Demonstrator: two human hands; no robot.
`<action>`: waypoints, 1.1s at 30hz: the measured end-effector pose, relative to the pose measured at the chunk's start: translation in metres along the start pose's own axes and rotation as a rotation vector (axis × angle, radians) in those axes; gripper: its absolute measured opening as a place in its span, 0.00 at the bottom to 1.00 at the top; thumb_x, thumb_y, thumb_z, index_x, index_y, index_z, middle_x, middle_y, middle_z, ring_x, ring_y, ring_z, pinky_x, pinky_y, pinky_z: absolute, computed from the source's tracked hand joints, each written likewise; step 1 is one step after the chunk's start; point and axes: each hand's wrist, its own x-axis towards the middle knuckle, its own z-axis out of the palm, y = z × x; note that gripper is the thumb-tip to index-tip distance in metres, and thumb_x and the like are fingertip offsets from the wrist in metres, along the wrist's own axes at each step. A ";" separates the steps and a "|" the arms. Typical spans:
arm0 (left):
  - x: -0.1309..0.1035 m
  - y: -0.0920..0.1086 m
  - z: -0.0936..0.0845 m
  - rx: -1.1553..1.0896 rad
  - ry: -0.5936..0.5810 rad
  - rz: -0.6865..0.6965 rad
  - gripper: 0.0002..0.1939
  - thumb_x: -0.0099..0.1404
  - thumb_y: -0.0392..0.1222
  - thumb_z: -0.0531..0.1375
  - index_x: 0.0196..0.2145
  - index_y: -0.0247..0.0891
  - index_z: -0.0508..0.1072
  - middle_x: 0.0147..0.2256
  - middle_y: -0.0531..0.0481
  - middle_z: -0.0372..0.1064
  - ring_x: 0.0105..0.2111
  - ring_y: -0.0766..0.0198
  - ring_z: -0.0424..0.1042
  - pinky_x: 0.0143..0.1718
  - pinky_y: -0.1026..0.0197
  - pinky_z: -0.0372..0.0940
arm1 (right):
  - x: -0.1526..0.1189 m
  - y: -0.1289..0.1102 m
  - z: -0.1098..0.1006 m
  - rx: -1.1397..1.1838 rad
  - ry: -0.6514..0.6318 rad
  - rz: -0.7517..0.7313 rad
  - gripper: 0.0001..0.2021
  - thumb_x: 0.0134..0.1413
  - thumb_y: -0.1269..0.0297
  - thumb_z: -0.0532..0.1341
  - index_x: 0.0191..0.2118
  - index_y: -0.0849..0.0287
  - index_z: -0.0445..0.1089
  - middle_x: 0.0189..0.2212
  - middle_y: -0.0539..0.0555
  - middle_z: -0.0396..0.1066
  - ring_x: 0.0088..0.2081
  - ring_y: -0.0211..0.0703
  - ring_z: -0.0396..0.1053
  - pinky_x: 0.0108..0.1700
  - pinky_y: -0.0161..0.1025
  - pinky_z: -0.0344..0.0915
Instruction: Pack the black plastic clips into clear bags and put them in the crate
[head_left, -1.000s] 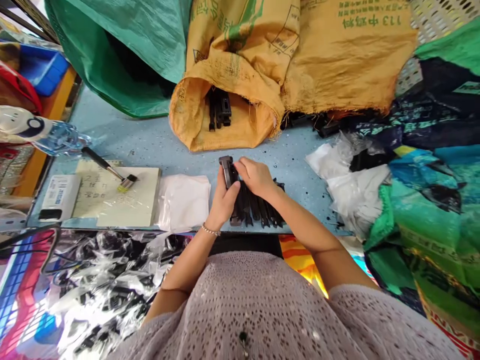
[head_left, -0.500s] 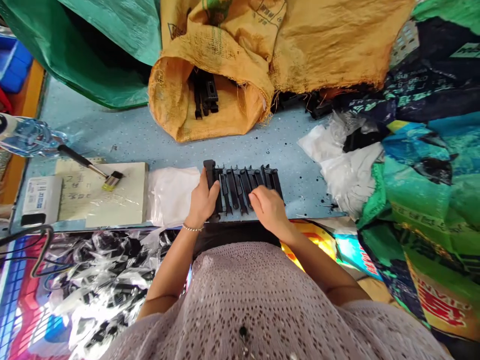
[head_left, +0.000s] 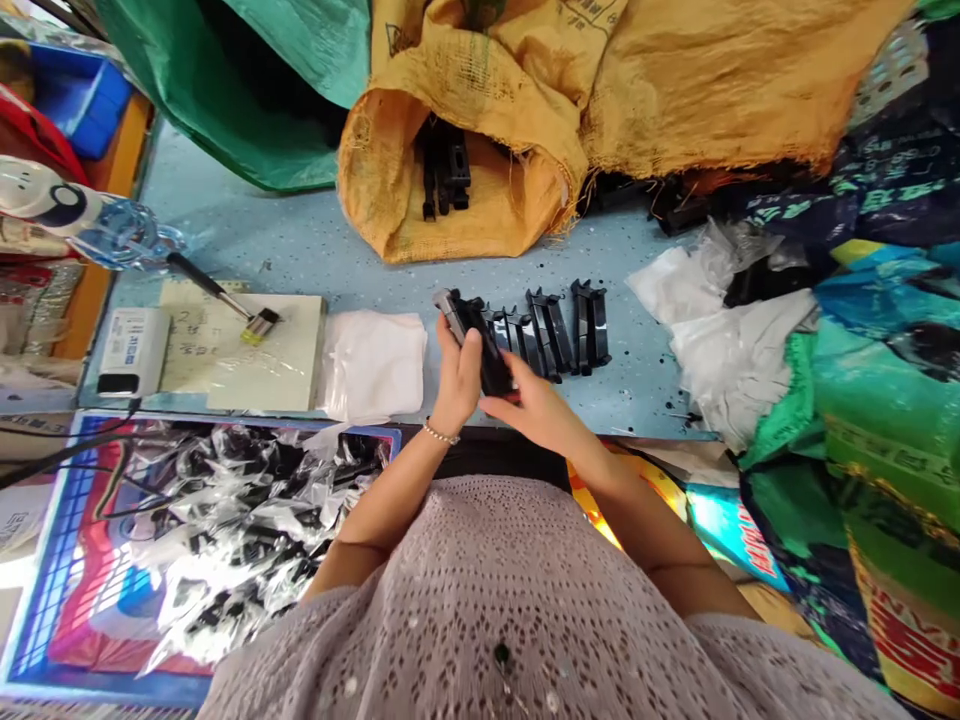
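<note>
My left hand [head_left: 459,375] grips a bundle of long black plastic parts [head_left: 474,325], thumb on top, held tilted near the table's front edge. Against the lower end of the same bundle, my right hand [head_left: 536,405] closes with its fingers and thumb. Just right of the hands, several more black plastic parts [head_left: 551,335] lie side by side on the blue speckled table [head_left: 285,240]. A separate pair of black parts [head_left: 591,328] lies at the right end of that row. The exact kind of the parts cannot be made out.
A yellow woven sack [head_left: 461,235] holds more black parts. To the left lie clear plastic bags [head_left: 375,365], a notepad [head_left: 289,375], a brush [head_left: 217,295] and a water bottle [head_left: 112,225]. A blue crate [head_left: 45,600] of bagged parts stands below. White gloves [head_left: 739,350] lie at right.
My left hand has lifted a bundle of black parts from the row's left end, and my right hand has come left onto it. The head view has shifted slightly left.
</note>
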 end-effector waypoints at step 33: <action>0.010 -0.019 -0.152 -0.124 0.123 -0.201 0.23 0.46 0.41 0.73 0.27 0.40 0.60 0.28 0.55 0.66 0.30 0.69 0.68 0.37 0.62 0.66 | 0.089 -0.014 0.094 1.031 -0.358 0.464 0.15 0.48 0.57 0.70 0.41 0.57 0.75 0.43 0.56 0.79 0.36 0.43 0.77 0.34 0.37 0.75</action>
